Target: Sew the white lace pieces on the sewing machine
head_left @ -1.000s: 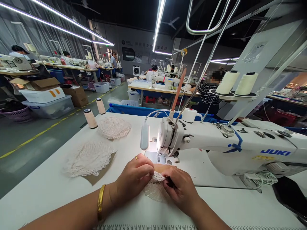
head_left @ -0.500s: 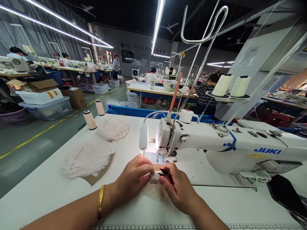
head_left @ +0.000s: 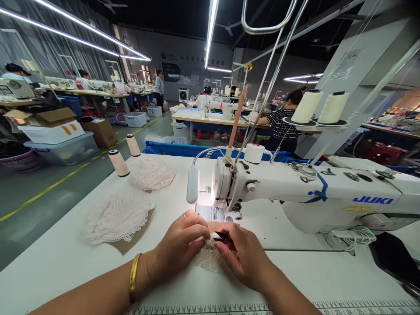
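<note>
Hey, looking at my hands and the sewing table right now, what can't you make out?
All in the head view:
- Handle of the dark-bladed tool: mostly hidden by the right hand.
- Part of the lace piece: covered by the left hand and right hand.
- Black object: cut off by the right edge.
- Small print on the wall sign: too small and blurred.

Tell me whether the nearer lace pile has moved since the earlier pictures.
No: judged against the white table's left edge, the nearer lace pile lies where it was.

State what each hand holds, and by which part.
The left hand holds white lace by its upper edge; the right hand holds snips behind their dark blades.
</note>
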### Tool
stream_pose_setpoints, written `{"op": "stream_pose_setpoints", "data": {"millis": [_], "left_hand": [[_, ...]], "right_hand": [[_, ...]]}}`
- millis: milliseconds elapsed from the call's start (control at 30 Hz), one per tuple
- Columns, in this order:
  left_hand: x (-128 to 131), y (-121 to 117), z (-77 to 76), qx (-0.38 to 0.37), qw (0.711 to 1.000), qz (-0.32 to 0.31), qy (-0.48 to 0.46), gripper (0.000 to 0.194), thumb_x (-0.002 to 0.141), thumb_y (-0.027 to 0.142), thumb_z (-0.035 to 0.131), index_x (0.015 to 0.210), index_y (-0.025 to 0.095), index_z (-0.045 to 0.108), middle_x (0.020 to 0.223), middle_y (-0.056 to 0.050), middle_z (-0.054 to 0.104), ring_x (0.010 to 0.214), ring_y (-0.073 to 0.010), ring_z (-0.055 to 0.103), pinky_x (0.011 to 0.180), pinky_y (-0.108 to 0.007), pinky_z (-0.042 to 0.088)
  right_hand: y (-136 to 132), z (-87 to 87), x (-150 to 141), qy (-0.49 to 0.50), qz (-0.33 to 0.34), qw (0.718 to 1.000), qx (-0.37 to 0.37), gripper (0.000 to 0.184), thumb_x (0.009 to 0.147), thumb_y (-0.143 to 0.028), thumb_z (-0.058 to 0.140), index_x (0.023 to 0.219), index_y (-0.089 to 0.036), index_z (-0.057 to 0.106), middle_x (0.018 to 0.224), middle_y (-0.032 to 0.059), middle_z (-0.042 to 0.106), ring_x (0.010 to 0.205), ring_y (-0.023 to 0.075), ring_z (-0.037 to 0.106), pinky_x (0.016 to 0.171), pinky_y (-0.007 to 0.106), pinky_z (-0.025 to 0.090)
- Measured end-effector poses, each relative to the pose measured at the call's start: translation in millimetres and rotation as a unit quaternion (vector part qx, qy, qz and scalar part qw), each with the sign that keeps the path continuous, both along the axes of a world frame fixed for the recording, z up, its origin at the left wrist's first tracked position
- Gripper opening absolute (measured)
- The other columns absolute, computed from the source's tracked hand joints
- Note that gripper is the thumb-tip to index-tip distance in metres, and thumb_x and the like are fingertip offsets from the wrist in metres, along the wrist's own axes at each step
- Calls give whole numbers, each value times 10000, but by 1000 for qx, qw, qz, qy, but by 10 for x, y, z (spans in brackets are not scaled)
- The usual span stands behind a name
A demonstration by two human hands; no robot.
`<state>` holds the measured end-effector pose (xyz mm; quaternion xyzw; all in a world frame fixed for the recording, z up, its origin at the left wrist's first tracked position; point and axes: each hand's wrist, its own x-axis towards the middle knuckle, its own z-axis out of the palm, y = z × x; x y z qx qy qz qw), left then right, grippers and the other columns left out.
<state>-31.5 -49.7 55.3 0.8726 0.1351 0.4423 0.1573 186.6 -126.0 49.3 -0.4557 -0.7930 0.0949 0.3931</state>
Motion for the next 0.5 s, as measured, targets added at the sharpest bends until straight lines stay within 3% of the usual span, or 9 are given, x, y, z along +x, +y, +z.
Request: {"op": "stream_pose_setpoints", "data": {"millis": [500], "left_hand": [[0, 6, -4, 17, 1000, 8, 1, 248, 901, -8, 542, 957, 216, 634, 919, -6, 701, 845, -146, 591, 781, -247, 507]], "right_hand": [[0, -5, 22, 9, 9, 1000, -12, 100, 1069, -334, 509, 1125, -251, 515, 847, -13, 672, 655, 162, 569, 592, 266, 414]]}}
